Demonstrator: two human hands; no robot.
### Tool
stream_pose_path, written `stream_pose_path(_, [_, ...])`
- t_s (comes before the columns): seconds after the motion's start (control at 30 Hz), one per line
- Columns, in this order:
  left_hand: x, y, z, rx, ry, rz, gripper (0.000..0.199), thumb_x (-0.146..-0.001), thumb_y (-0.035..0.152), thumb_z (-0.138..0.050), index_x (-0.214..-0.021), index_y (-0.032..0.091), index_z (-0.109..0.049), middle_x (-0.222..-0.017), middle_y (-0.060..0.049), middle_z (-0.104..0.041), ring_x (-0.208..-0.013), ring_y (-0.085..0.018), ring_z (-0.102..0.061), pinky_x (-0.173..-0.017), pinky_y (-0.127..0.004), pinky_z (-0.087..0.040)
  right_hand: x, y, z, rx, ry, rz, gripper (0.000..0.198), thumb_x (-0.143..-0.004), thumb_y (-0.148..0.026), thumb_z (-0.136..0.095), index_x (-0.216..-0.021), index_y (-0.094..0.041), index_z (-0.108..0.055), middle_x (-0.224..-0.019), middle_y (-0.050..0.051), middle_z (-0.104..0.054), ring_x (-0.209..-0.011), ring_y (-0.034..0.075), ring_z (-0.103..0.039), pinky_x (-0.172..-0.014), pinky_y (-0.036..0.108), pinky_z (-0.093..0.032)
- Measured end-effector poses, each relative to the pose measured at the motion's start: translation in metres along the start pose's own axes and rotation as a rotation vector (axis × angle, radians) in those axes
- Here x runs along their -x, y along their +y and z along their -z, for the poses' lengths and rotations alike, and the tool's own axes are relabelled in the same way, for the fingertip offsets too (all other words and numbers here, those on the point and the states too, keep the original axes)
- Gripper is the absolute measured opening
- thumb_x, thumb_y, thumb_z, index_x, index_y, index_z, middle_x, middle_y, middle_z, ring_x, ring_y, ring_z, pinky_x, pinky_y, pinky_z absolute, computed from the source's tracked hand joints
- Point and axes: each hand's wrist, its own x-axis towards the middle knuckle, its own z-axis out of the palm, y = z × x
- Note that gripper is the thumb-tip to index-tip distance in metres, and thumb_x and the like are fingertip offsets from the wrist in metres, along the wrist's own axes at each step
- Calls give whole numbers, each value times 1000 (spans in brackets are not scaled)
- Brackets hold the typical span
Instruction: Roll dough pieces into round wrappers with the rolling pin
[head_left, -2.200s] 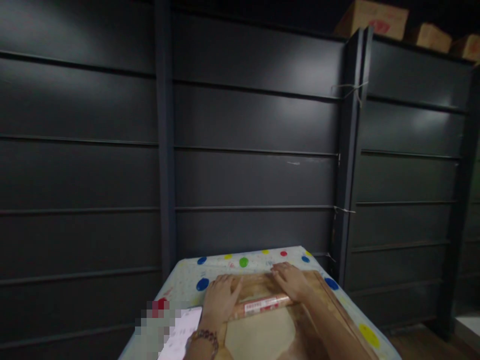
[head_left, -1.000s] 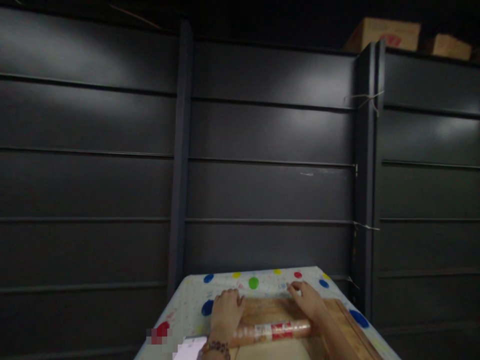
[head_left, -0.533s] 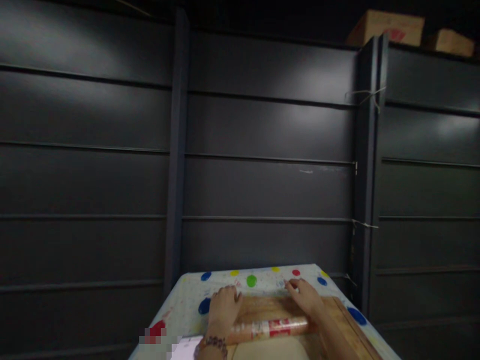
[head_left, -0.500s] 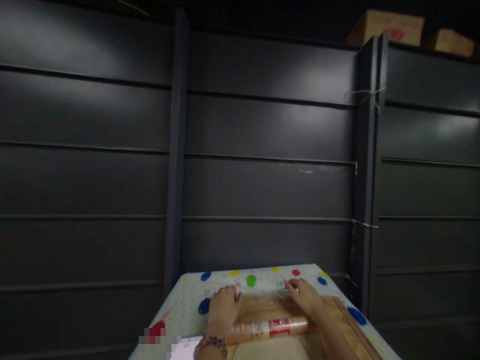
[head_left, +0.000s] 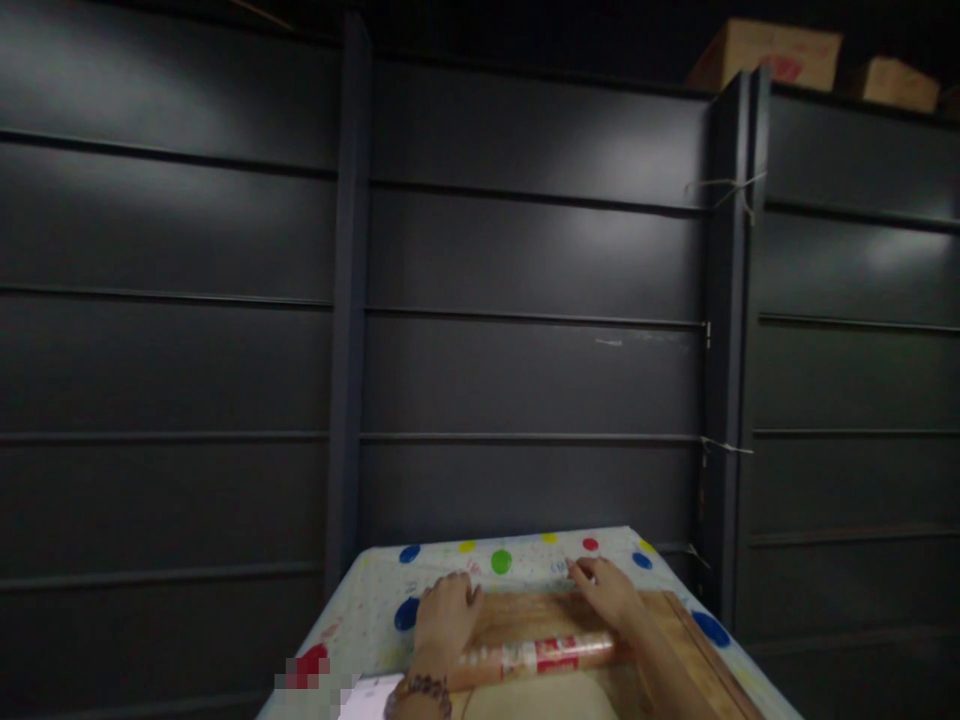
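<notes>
A wooden board [head_left: 517,612] lies on the table, and across it sits a rolling pin [head_left: 551,655] in clear wrap with a red and white label. Nearer to me is a pale flat sheet of dough [head_left: 540,697], cut off by the lower picture edge. My left hand [head_left: 448,610] is palm down over the board's left part, its wrist at the pin's left end, thumb apart from the fingers. My right hand [head_left: 606,590] reaches past the pin's right end, fingers loosely bent near the board's far edge. Neither hand is wrapped round the pin. The left fingertips are partly hidden.
A white tablecloth [head_left: 375,600] with coloured dots covers the table. Left of the board lies a flat whitish object [head_left: 369,697], partly blurred out. A dark panelled wall [head_left: 525,380] stands behind the table. Cardboard boxes [head_left: 784,55] sit high at the upper right.
The view has shifted very slightly. Both hands, the rolling pin and the dough keep nearly the same places.
</notes>
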Motion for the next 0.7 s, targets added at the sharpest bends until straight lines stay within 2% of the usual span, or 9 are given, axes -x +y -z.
stream_pose_path(0.17, [-1, -1, -2, -21, 21, -14, 27, -99, 27, -43, -98, 19, -68, -110, -9, -72, -106, -22, -65, -90, -31, -43, -1, 0, 0, -3, -21, -2, 57, -102, -55, -30, -91, -20, -74, -95, 11, -76, -98, 25, -68, -86, 31, -41])
stream_pose_path(0.4, [-1, -2, -3, -22, 28, -13, 28, -97, 28, -42, -96, 19, -70, -110, -10, -73, -105, -23, -66, -86, -31, -44, -2, 0, 0, -14, -39, -6, 57, -102, -55, -30, -87, -20, -72, -90, 10, -76, -90, 24, -69, -80, 30, -42])
stream_pose_path(0.7, [-4, -4, -8, -22, 36, -14, 27, -96, 28, -44, -97, 20, -69, -110, -9, -73, -105, -22, -66, -88, -30, -44, -2, -1, 0, -20, -35, -15, 57, -101, -55, -30, -86, -21, -73, -92, 11, -76, -92, 25, -69, -78, 31, -42])
